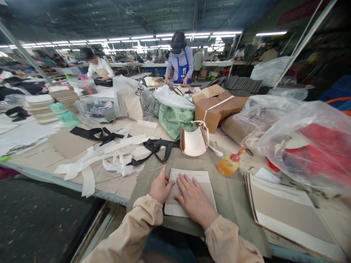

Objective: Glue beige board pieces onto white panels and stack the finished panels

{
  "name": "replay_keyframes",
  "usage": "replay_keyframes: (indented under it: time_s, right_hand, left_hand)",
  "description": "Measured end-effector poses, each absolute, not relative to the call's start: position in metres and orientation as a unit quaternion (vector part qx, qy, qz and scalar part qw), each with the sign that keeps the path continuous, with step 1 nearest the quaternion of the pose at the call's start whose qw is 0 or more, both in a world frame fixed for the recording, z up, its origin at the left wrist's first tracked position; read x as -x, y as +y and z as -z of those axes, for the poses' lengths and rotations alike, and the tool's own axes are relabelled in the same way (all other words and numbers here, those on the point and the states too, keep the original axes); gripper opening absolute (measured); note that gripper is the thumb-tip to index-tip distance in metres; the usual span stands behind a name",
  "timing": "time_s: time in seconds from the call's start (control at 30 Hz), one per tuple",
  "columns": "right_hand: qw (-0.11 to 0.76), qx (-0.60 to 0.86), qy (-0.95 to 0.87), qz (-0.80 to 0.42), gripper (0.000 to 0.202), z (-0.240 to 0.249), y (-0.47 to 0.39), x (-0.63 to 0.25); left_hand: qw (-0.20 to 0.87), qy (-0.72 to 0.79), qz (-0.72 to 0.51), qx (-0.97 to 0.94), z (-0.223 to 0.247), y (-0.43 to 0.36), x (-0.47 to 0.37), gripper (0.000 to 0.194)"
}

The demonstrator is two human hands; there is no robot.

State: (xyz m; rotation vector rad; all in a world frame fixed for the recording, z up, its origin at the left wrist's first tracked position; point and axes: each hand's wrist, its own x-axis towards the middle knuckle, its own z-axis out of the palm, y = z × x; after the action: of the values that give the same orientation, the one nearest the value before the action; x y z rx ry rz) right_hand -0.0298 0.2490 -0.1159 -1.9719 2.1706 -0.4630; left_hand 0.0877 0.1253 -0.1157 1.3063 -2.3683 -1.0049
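The panel (205, 181) lay on the mat (233, 204), under the right hand (194, 197), spread flat and gripping nothing, probably to steady it. At the panel's left edge, whether the left hand (160, 185) pinched, I couldn't tell.

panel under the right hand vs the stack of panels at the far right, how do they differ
The panel lies under the right hand, while no hand touches the stack. The panel looks like a single piece; the stack shows several layered edges along its left side. Both show a taupe area with paler borders.
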Motion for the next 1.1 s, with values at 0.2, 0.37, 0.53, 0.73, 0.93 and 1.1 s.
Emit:
replay_keyframes:
  time_s: [0.2,0.37,0.53,0.73,0.93,1.1]
  right_hand:
    - [0.084,0.66,0.731,0.151,0.062,0.119,0.244,0.028]
    - [0.083,0.655,0.735,0.153,0.061,0.121,0.241,0.026]
    - [0.087,0.654,0.734,0.164,0.059,0.118,0.242,0.027]
    - [0.097,0.649,0.729,0.192,0.059,0.119,0.243,0.028]
    - [0.068,0.63,0.734,0.246,0.053,0.113,0.257,0.035]
    - [0.003,0.495,0.792,0.358,0.051,0.12,0.287,0.068]
  left_hand:
    - [0.125,-0.803,0.366,-0.453,0.112,0.125,-0.085,0.073]
    - [0.12,-0.8,0.373,-0.455,0.112,0.126,-0.085,0.073]
    - [0.117,-0.802,0.366,-0.458,0.113,0.125,-0.085,0.073]
    - [0.094,-0.805,0.365,-0.459,0.111,0.119,-0.083,0.073]
    - [0.071,-0.805,0.357,-0.468,0.101,0.104,-0.073,0.047]
    - [0.103,-0.791,0.377,-0.471,0.108,0.098,-0.066,0.021]
